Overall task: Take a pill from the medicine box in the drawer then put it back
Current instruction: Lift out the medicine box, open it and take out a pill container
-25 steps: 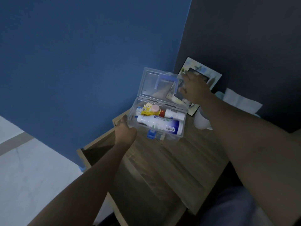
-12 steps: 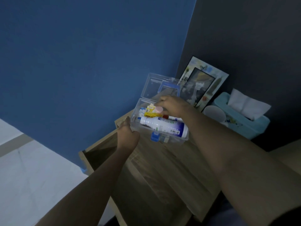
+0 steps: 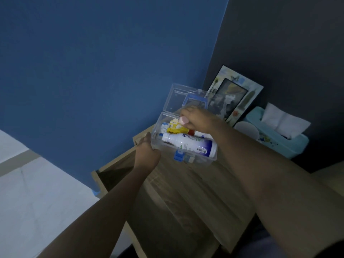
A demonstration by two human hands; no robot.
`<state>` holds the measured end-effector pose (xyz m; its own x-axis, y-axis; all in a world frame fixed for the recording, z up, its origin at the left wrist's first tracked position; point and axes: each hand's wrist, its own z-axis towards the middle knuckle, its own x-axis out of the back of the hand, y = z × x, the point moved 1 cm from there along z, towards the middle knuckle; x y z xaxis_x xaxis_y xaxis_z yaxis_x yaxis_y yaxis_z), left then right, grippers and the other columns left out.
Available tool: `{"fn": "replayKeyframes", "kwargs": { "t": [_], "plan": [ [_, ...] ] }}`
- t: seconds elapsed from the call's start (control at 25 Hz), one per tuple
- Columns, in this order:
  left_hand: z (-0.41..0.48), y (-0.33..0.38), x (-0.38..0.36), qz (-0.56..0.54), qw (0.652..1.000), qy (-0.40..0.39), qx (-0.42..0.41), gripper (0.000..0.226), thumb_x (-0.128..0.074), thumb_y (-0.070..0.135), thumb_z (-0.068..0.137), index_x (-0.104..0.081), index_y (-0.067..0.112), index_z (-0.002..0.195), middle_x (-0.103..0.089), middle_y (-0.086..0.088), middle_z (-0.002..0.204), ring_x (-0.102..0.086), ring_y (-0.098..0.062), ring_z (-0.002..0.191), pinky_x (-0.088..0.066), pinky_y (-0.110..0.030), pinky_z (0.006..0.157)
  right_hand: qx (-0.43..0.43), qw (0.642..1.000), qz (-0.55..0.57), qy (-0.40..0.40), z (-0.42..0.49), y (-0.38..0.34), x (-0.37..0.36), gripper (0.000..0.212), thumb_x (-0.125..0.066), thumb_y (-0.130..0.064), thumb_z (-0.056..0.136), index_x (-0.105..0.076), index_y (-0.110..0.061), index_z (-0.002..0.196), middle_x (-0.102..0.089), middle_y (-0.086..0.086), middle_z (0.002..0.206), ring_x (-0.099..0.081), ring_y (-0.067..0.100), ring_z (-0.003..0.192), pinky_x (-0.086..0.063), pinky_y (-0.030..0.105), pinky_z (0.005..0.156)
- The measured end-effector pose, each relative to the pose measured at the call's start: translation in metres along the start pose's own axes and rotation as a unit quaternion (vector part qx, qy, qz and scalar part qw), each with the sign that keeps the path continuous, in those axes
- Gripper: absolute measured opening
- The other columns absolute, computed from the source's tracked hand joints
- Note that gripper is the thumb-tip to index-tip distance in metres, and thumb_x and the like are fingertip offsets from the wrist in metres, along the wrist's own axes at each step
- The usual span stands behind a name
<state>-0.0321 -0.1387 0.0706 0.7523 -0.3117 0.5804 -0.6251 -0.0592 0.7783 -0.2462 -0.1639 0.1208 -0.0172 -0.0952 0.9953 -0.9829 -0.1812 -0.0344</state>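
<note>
The clear plastic medicine box (image 3: 204,158) with blue latches is over the back of the wooden nightstand (image 3: 195,194), its lid (image 3: 173,97) swung open. My left hand (image 3: 147,155) grips the box's left end. Inside lie a white bottle with a blue label (image 3: 188,144) and a yellow packet (image 3: 175,128). My right hand (image 3: 199,120) hovers over the box's back half, fingers closed on a small pink-capped item (image 3: 183,120) just above the yellow packet. I cannot tell whether the box rests on the top.
The nightstand's drawer (image 3: 115,170) stands pulled out at the left, under my left forearm. Behind the box a picture frame (image 3: 240,92) leans on the dark wall, with a white cup (image 3: 245,127) and a teal tissue box (image 3: 284,144) to its right.
My right hand left the raised lid, came down into the box and closed on the pink-capped item. My left hand kept its hold on the box's end.
</note>
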Motion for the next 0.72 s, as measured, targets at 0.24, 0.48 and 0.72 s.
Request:
{"fn": "replayKeyframes", "kwargs": {
  "t": [0.24,0.48,0.72],
  "plan": [
    [-0.039,0.036,0.036,0.037,0.998,0.009,-0.059,0.069,-0.052,0.002,0.081,-0.028,0.007,0.146,-0.041,-0.016,0.147,-0.038,-0.033,0.135,-0.033,-0.034,0.107,-0.082,0.934,0.294,0.188,-0.078,-0.031,0.039,0.029,-0.07,-0.019,0.077,-0.057,-0.015,0.104,-0.058,0.003,0.101,-0.061,0.025,0.092,-0.053,0.041,0.078],
    [-0.069,0.078,0.056,0.007,0.983,-0.018,-0.181,0.027,-0.057,0.019,0.089,-0.068,0.016,0.114,-0.073,-0.009,0.106,-0.065,-0.02,0.101,-0.047,-0.029,0.091,-0.1,0.857,0.426,0.273,-0.148,-0.069,0.021,0.06,-0.074,-0.017,0.075,-0.048,-0.026,0.128,-0.06,-0.006,0.11,-0.063,0.011,0.099,-0.054,0.027,0.087],
    [-0.104,0.117,0.065,-0.017,0.962,-0.14,-0.232,0.027,-0.069,0.028,0.083,-0.074,0.013,0.104,-0.075,-0.006,0.101,-0.066,-0.012,0.092,-0.049,-0.026,0.087,-0.083,0.845,0.44,0.292,-0.182,-0.085,0.04,0.076,-0.078,-0.025,0.072,-0.033,-0.033,0.134,-0.057,-0.029,0.101,-0.058,-0.012,0.09,-0.044,0.003,0.082]
  ]
}}
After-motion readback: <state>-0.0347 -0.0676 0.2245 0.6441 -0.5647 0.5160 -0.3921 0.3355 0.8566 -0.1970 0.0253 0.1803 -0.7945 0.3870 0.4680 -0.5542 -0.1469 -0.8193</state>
